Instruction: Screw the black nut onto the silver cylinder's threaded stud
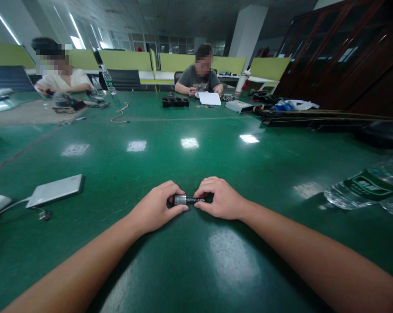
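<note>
A small metal part [181, 200], a silver cylinder with a thin dark ridged shaft pointing right, lies level just above or on the green table [164, 161], near the middle of the view. My left hand [159, 206] has its thumb and fingers curled round the cylinder end. Thumb and fingertips of my right hand [221, 198] pinch the shaft's far end. A short stretch of shaft shows between the two hands.
A white power bank [55, 190] with a cable lies at left. Clear water bottles [356, 189] lie at right. Across the table are a black tray [176, 101], a paper sheet [209, 98], long dark strips [297, 119] and two seated people.
</note>
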`<state>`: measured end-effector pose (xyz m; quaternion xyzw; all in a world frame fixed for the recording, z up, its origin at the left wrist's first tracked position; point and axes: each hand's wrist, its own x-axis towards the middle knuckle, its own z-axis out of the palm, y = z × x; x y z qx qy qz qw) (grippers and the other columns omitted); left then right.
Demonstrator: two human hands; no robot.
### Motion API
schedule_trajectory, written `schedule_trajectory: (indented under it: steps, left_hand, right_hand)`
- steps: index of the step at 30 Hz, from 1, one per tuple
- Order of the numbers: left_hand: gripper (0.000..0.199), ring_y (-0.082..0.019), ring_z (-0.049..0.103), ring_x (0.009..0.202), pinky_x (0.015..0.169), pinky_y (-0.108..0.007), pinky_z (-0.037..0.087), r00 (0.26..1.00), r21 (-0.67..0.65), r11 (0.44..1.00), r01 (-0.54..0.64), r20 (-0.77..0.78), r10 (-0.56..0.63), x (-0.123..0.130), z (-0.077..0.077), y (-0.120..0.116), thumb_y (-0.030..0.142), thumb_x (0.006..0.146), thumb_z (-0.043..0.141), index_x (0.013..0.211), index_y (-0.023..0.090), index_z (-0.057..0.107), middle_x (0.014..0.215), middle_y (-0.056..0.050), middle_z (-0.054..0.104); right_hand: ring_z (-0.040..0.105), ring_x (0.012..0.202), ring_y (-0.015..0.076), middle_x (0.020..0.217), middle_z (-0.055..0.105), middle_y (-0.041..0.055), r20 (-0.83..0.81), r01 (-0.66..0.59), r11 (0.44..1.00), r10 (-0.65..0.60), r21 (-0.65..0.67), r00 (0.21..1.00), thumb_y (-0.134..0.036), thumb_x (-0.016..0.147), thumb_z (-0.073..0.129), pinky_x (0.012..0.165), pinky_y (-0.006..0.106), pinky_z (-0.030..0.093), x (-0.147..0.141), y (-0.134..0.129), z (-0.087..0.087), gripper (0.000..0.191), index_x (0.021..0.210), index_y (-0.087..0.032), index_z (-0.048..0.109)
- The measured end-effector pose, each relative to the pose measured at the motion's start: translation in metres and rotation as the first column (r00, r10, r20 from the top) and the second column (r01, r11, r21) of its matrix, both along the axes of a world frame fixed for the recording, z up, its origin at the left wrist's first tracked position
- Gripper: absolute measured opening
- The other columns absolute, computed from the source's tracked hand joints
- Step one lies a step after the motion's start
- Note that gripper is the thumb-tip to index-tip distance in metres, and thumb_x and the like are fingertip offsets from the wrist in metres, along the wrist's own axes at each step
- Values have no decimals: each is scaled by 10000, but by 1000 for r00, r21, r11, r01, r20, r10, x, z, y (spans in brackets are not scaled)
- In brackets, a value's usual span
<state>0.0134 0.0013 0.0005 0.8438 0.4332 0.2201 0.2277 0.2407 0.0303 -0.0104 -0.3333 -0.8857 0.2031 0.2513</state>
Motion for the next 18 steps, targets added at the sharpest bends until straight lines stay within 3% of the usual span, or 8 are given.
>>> schedule_trajectory:
  steps: [14,18]
  left_hand:
    - [189,-178,569,801,721,-295,459,1000,14,1000,-3,11,2,-5,1,1,302,846,682,982,178,640,909,-39,601]
    - [194,-180,574,814,738,-301,465,999,19,999,-32,-1,32,-9,1,3,315,850,681,987,183,642,922,-36,603]
  right_hand:
    - [583,692,143,693,656,-5,17,18,1000,-18,-5,1000,-172,702,744,772,315,414,5,5,2,62,752,-175,708]
    - [581,662,135,679,650,-5,49,30,998,-28,-50,998,-172,690,748,715,289,425,14,13,5,56,734,-170,714]
